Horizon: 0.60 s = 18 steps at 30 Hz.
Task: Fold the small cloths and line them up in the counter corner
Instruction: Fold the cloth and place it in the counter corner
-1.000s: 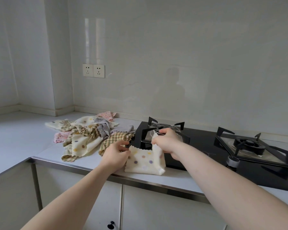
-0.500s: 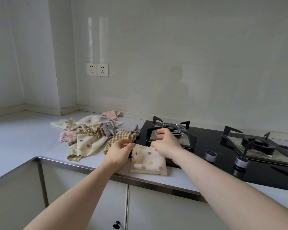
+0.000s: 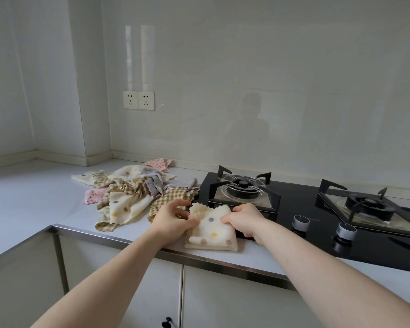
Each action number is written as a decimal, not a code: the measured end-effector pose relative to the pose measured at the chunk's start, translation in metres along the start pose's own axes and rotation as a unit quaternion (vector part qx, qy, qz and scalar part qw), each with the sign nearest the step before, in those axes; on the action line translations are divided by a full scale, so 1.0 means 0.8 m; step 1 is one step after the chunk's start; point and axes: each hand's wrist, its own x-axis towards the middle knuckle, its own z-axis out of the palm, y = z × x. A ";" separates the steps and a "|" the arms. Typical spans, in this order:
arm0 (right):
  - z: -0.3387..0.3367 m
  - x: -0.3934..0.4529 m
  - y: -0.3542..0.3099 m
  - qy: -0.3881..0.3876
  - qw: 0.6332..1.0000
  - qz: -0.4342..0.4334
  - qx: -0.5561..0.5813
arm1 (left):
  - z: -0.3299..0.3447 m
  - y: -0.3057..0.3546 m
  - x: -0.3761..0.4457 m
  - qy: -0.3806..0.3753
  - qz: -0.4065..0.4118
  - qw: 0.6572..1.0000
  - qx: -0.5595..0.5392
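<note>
Desk: a pale grey L-shaped desk (image 3: 33, 200) edged in brushed steel is seen, running along the back wall and turning left toward the corner
Folded cloth: a cream polka-dot cloth (image 3: 211, 227), folded into a small thick square, is laid near the front edge of the desk, just beside the left edge of the hob
Left grip: the left hand (image 3: 173, 218) is set on the left side of the folded cloth, thumb laid over its top, fingers loosely curled at its edge
Right grip: the right hand (image 3: 245, 218) is curled over the right side of the same cloth, fingertips pressed onto its top
Loose cloths: a rumpled heap of small checked, dotted, pink and grey cloths (image 3: 133, 192) is spread on the desk to the left of the hands, near the back wall
Hob: a black glass two-burner gas hob (image 3: 301, 204) with two silver knobs (image 3: 300, 221) is sunk into the desk on the right
Walls: glossy off-white wall panels are seen, with a cream double socket (image 3: 139, 100) above the heap
Cabinets: light grey cabinet doors (image 3: 223, 299) are fitted below the desk, with a small black knob (image 3: 166, 321)
</note>
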 end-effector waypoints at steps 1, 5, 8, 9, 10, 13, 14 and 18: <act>0.000 0.001 -0.001 -0.009 1.000 0.007 0.009 | -0.001 0.001 0.000 -0.002 -0.001 1.000 -0.004; -0.001 -0.001 -0.005 -0.050 0.997 0.006 0.062 | -0.005 0.006 -0.002 -0.033 0.002 0.999 -0.002; 0.000 -0.008 -0.007 -0.064 0.996 -0.022 0.065 | -0.005 0.005 -0.002 -0.059 -0.003 0.998 0.006; 0.001 -0.010 -0.007 -0.065 0.995 -0.033 0.069 | -0.004 0.006 -0.004 -0.056 -0.002 0.998 0.005; 0.002 -0.012 -0.006 -0.062 0.994 -0.044 0.073 | -0.004 0.005 -0.004 -0.050 0.002 0.999 0.007; 0.005 -0.017 -0.008 -0.050 0.991 -0.079 0.095 | -0.006 0.004 -0.006 -0.024 0.012 1.000 -0.007; 0.006 -0.018 -0.009 -0.045 0.989 -0.094 0.103 | -0.008 0.003 -0.007 -0.015 0.019 1.000 -0.016; 0.011 -0.020 -0.007 -0.004 0.985 -0.123 0.125 | -0.015 0.001 -0.009 0.009 0.047 0.997 -0.062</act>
